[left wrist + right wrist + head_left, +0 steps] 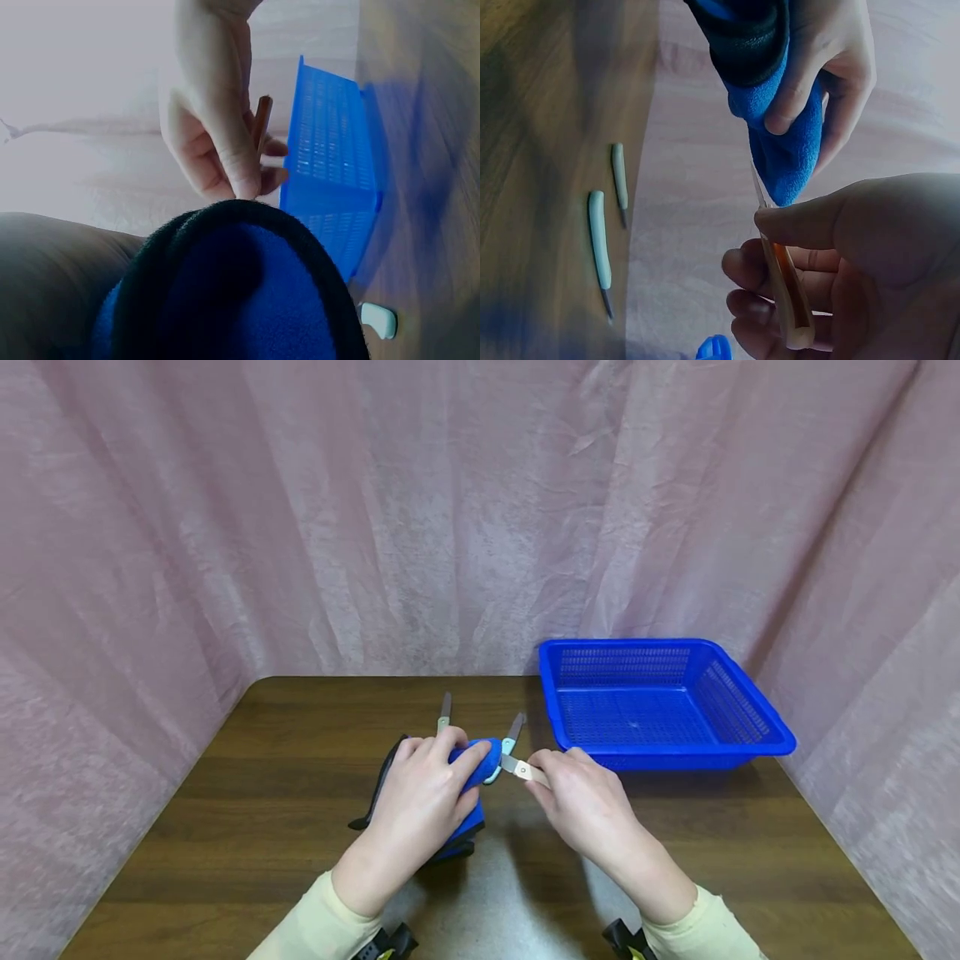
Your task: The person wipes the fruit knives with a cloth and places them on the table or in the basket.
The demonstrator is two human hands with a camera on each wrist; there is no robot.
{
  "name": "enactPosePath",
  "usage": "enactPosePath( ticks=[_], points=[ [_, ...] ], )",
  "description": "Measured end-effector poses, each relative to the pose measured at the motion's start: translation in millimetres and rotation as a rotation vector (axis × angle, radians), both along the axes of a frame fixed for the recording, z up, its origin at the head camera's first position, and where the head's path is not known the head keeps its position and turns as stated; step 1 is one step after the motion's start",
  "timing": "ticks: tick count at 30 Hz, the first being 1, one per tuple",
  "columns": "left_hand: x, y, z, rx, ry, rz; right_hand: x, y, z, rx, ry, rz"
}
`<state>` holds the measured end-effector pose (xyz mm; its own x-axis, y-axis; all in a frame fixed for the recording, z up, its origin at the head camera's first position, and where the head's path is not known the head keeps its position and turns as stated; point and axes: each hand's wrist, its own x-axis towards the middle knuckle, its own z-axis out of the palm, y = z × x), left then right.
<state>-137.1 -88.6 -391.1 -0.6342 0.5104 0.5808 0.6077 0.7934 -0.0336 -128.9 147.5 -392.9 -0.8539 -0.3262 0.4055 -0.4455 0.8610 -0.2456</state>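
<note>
The folding knife (522,770) is held above the bench (262,777), blade (509,763) against the blue cloth (489,758); wiping seems in hand, and the next move likely calls for a stroke along the steel. The right hand (588,802) pinches the handle (786,289); the left hand (422,789), fingers curled, grips the cloth, both angled inward.

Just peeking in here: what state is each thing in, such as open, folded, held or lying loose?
Blue basket: upright, open-topped, on the table.
Blue cloth: bunched, gripped by the left hand.
Held knife: blade out, pinched in the right hand.
Knife lying nearer the basket: blade out.
Knife lying farther from the basket: blade out.
Curtain: hanging in folds.
</note>
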Motion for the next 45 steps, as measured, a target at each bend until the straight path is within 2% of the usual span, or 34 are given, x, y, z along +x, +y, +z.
enactPosePath(
  ticks=[8, 11, 22, 33, 45],
  points=[
    [1.1, 5.2, 1.8, 0.003, -0.001, -0.010, -3.9, 1.0, -1.2, -0.007, 0.125, 0.048],
    [0.3, 6.0, 2.7, 0.003, -0.002, -0.012, -4.6, 0.7, 0.8, -0.007, 0.146, 0.052],
    [2.4, 7.5, 2.4, 0.006, -0.004, -0.020, -2.8, -5.6, 4.7, -0.026, 0.056, 0.031],
    [4.4, 9.9, 1.5, -0.013, -0.032, -0.029, -4.2, -7.3, 3.9, -0.015, 0.056, 0.037],
    [2.0, 6.6, -2.8, -0.027, -0.025, -0.004, -3.5, -8.1, 3.7, -0.025, 0.014, 0.040]
  ],
)
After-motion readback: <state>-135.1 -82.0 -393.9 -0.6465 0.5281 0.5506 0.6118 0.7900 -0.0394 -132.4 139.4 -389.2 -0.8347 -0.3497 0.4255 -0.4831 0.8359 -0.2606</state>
